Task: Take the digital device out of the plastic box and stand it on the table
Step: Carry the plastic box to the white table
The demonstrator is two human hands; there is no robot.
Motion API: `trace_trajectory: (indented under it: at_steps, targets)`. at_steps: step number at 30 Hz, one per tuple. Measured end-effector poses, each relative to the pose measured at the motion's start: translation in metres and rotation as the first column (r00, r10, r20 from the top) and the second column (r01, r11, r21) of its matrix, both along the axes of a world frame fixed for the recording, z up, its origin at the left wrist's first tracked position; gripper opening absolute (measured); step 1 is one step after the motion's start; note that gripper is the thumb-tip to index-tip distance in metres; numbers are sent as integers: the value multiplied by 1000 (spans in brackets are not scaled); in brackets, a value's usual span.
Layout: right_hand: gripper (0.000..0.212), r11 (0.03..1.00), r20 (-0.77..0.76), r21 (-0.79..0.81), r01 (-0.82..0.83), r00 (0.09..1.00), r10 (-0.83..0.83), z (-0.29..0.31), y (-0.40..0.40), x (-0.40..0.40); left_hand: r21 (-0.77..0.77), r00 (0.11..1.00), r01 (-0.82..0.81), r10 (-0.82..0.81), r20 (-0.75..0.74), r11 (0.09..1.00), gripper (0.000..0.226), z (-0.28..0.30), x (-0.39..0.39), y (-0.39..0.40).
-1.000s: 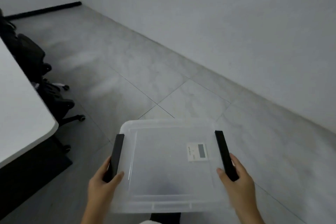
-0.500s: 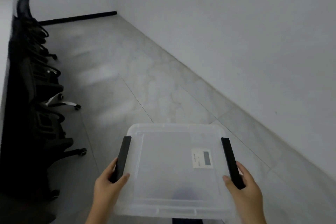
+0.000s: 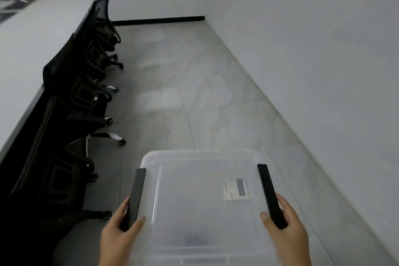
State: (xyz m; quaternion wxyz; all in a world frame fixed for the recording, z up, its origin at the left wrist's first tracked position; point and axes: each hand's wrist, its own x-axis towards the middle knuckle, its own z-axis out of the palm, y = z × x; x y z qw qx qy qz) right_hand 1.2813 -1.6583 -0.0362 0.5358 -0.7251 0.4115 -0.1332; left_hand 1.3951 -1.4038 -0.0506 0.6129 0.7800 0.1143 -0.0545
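Clear plastic box (image 3: pixel 200 196), lid on, black latch handles on left and right sides, held level above the floor, well apart from the white table (image 3: pixel 32 45) at left. Digital device (image 3: pixel 237 189) seen through the lid: small, white, flat, grey screen, lying face up near the box's right side, just inside the right latch. Table edge runs along the left.

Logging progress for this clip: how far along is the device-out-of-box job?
Early. Done: nothing of the task itself; the lid is on the plastic box, with the digital device visible through it. In hand: the left hand and right hand each grip a black side handle, carrying the box above the floor beside the table. Left: set it down, open it, take the device out, stand it on the table.
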Motion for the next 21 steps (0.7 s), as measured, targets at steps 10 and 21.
trace_trajectory:
  at_steps: [10, 21]
  targets:
    - [55, 999, -9, -4, 42, 999, -42, 7, -120, 266, -31, 997, 74, -73, 11, 997, 56, 6, 284, -123]
    - [55, 999, 14, 0, -45, 999, 45, -2, -272, 570, -70, 1000, -22, 21, -17, 997, 55, -7, 564, -266]
